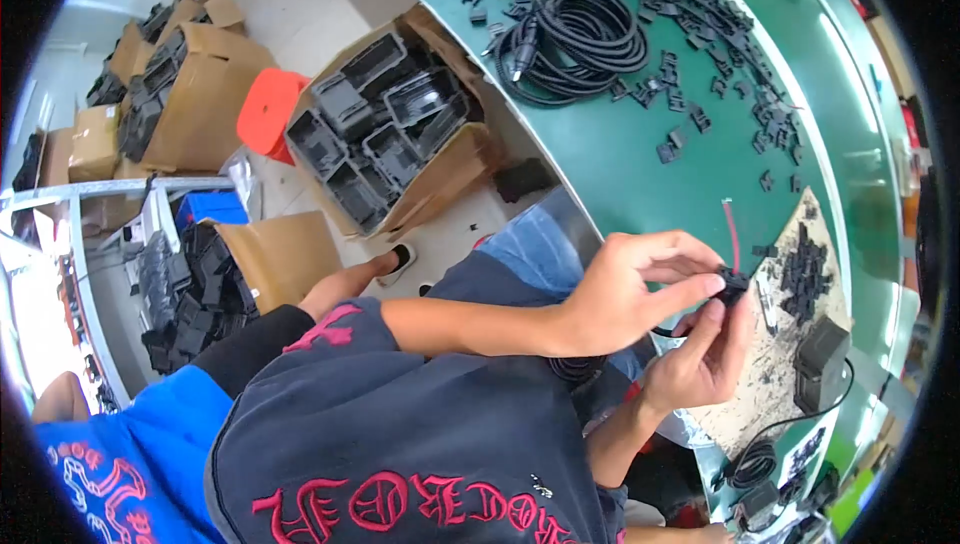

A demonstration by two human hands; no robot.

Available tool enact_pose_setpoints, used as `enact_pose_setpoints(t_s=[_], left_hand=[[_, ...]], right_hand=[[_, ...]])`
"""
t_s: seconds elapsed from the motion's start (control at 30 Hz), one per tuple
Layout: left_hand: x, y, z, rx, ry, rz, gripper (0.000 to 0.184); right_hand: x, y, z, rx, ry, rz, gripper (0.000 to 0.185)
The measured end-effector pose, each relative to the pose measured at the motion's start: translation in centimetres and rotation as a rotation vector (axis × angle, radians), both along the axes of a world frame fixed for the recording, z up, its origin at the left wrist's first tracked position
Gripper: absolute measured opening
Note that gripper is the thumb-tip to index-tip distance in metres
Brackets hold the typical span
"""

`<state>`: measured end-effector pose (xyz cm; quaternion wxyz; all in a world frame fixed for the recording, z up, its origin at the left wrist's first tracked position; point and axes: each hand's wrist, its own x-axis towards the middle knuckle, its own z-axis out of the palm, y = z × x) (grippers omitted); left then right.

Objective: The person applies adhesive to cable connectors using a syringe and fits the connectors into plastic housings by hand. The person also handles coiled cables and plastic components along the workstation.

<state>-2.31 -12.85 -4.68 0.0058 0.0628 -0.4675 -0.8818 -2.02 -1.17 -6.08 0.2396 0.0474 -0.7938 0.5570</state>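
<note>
1. The left hand (650,279) is pinching a small black part (735,289) between thumb and fingers, from its upper side in the view.
2. The right hand (705,359) is gripping the same part from below, its thumb and fingertips pressing in close to those of the left hand.
3. The black part is sitting between both sets of fingertips, beside the near corner of a tan work board (730,419); its exact shape is being hidden by the fingers.
4. A thin red lead (732,232) is projecting from the area of the part, pointing away from the hands over the green table (620,159).
5. On the board, a pile of small black pieces (803,279) is lying near the hands, and a black housing (823,349) is resting at the far edge.
6. A coiled black cable (600,39) is lying farther along the table, beside many scattered black clips (690,19).
</note>
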Motion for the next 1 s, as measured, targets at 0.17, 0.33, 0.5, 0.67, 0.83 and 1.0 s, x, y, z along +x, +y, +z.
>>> enact_pose_setpoints(t_s=[0.17, 0.33, 0.5, 0.67, 0.83, 1.0], left_hand=[[-0.4, -1.2, -0.5, -0.045, 0.017, 0.014, 0.026], [-0.1, -1.7, -0.8, -0.055, 0.088, 0.090, 0.013], [0.3, -2.4, -1.5, -0.139, 0.118, 0.177, 0.015], [2.9, -8.5, -6.4, -0.654, 0.122, 0.441, 0.014], [12.9, -24.3, -21.7, -1.437, -0.730, 0.932, 0.048], [18.1, -28.2, -29.1, -1.229, -1.229, 0.386, 0.083]], right_hand=[[-0.7, 0.2, -0.8, 0.107, 0.059, 0.043, 0.031], [0.1, 0.1, -1.9, 0.115, -0.081, -0.131, 0.031], [-0.8, -0.9, -2.3, 0.247, 0.148, -0.078, 0.028], [-2.2, 0.6, -1.7, 0.297, 0.040, -0.176, 0.028], [-2.6, 3.3, -1.1, 0.044, -0.143, -0.283, 0.031], [-2.5, 3.6, -1.1, 0.058, -0.163, -0.271, 0.030]])
